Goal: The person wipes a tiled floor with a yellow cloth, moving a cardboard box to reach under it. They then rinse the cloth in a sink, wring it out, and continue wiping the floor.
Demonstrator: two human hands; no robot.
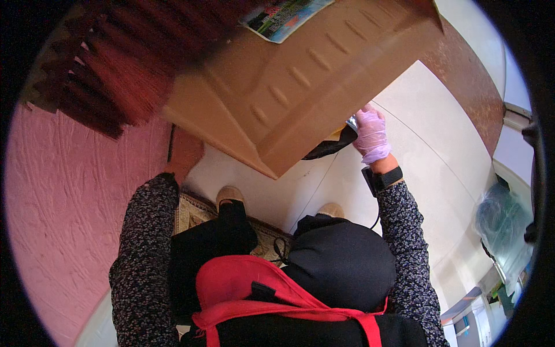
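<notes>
A brown plastic dustpan (277,99) with moulded ribs and a printed label fills the upper middle, tilted close to the camera. Dark red brush bristles (130,82) overlap its left side. My left hand is mostly hidden behind the dustpan; only the bare wrist part (185,149) shows, so what it grips is out of sight. On the right, my right hand (372,133), in a thin pink glove, has its fingers closed at the silvery edge of a black and yellow packet (331,145). The dustpan covers most of that packet.
Pale floor tiles (433,143) lie below, with a patterned rug (190,208) under my feet. A pink textured surface (73,195) runs along the left. At the right stand a brown panel (464,82) and a clear plastic bag (503,225).
</notes>
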